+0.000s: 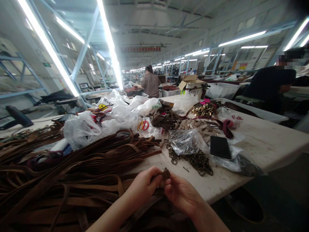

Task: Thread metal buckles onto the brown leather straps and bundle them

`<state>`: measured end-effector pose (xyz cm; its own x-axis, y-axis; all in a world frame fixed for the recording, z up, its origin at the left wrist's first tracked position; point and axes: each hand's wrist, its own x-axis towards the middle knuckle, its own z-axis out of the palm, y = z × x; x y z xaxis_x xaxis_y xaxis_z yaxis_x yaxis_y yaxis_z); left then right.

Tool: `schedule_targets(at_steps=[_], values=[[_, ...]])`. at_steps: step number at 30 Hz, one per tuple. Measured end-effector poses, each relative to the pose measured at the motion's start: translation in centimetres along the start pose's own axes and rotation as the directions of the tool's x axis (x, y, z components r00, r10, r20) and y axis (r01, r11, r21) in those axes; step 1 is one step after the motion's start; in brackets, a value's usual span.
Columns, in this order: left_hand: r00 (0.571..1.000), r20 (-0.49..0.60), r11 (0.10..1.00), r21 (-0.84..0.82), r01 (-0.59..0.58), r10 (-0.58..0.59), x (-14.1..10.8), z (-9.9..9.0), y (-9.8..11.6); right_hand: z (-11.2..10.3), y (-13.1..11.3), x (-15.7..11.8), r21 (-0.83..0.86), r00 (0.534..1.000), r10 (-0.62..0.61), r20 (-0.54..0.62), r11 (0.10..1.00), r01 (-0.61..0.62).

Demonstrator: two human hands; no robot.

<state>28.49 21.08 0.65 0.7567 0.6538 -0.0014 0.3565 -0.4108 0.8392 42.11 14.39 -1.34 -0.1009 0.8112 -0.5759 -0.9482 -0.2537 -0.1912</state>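
Observation:
My left hand (147, 182) and my right hand (178, 191) meet at the near edge of the table, fingers closed. Between them they pinch a small brown strap end (166, 174), which seems to carry a dark metal fitting; its details are too small to make out. Long brown straps (96, 164) are heaped to the left and run beneath my left forearm. Just beyond my right hand lies a pile of dark metal rings (199, 162), partly covered by a clear plastic bag (184, 141).
A black phone (220, 147) rests on plastic at the right. Red-and-yellow-handled scissors (143, 125) lie among white plastic bags (82, 129). Brassy buckles (204, 109) are piled farther back. One person (151, 82) stands beyond the table, another (270, 80) at the right.

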Motion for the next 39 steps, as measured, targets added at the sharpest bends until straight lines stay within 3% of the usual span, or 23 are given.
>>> schedule_targets(at_steps=[5, 8, 12, 16, 18, 22, 26, 29, 33, 36, 39], values=[[0.999, -0.038, 0.988, 0.151, -0.026, 0.032, -0.4, -0.2, 0.7, -0.3, 1.0, 0.3, -0.072, 0.999, -0.021, 0.025, 0.997, 0.023], [0.996, -0.087, 0.991, 0.134, -0.017, 0.029, -0.6, 0.1, 0.7, -0.1, 1.7, 0.4, -0.169, 0.989, -0.112, 0.096, 0.977, 0.127], [0.984, -0.116, 0.989, 0.071, -0.129, 0.136, 0.1, 0.2, 0.4, 0.1, 1.5, 0.5, -0.307, 0.952, -0.266, 0.154, 0.903, 0.302], [0.967, -0.187, 0.983, -0.025, -0.183, 0.175, 1.2, 0.1, 0.8, -0.1, 0.6, 0.4, -0.417, 0.928, -0.327, 0.181, 0.829, 0.373], [0.975, -0.171, 0.975, -0.143, -0.17, 0.145, 1.5, 0.2, 1.4, -0.2, 0.3, 0.4, -0.441, 0.926, -0.333, 0.178, 0.814, 0.377], [0.998, -0.052, 0.897, -0.442, 0.005, -0.031, 1.4, 0.6, 2.7, -0.4, 0.0, 0.5, -0.451, 0.926, -0.325, 0.195, 0.809, 0.378], [0.992, -0.092, 0.872, -0.489, 0.031, -0.087, 1.5, 0.6, 2.8, -0.5, 0.1, 0.9, -0.453, 0.933, -0.323, 0.156, 0.816, 0.359], [0.973, -0.209, 0.946, -0.323, 0.023, -0.095, 1.7, 0.2, 2.2, -0.4, 0.0, 1.2, -0.438, 0.927, -0.351, 0.13, 0.819, 0.371], [0.931, -0.366, 0.992, 0.12, 0.045, 0.002, 1.7, 0.1, 1.2, -0.4, 0.2, 1.5, -0.474, 0.907, -0.396, 0.144, 0.777, 0.415], [0.944, -0.317, 0.941, 0.338, 0.025, 0.09, 1.6, 0.4, 0.7, -0.5, 0.6, 1.5, -0.545, 0.883, -0.434, 0.181, 0.703, 0.457], [0.967, -0.233, 0.903, 0.43, 0.003, 0.108, 1.5, 0.4, 0.5, -0.8, 0.9, 1.2, -0.639, 0.851, -0.484, 0.205, 0.593, 0.491]])
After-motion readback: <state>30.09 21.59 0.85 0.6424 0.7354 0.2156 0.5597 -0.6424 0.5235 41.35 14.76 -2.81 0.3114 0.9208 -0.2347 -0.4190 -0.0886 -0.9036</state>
